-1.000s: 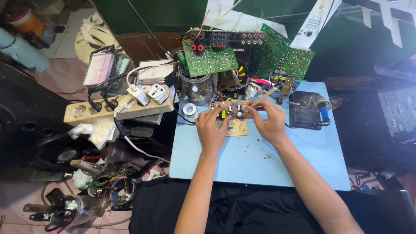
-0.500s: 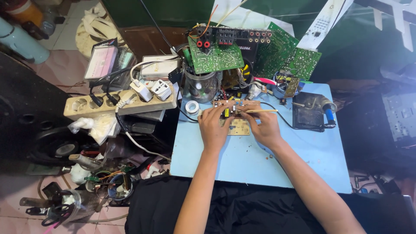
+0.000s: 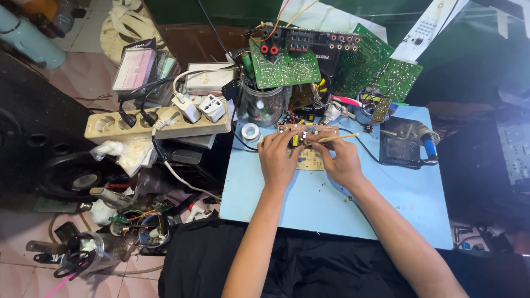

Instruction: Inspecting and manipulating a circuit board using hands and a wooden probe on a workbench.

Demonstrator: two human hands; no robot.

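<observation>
A small brown circuit board (image 3: pixel 307 131) with several components lies near the back of the light blue table top (image 3: pixel 309 204). My left hand (image 3: pixel 279 160) rests its fingers on the board's left end and pins it down. My right hand (image 3: pixel 341 163) pinches a thin tan stick-like tool (image 3: pixel 338 137) whose tip meets the board's right part. A pale second board (image 3: pixel 312 160) lies flat between the two hands, partly covered by them.
Green circuit boards (image 3: pixel 284 67) and a black panel with sockets stand behind the table. A glass jar (image 3: pixel 265 106), a solder roll (image 3: pixel 251 132) and a black soldering stand (image 3: pixel 404 142) are close by. A beige power strip (image 3: pixel 157 122) and cable clutter fill the left.
Both hands have stayed on the small board with slight finger shifts. The camera view has tilted a little, so the scene sits slightly lower in the frame.
</observation>
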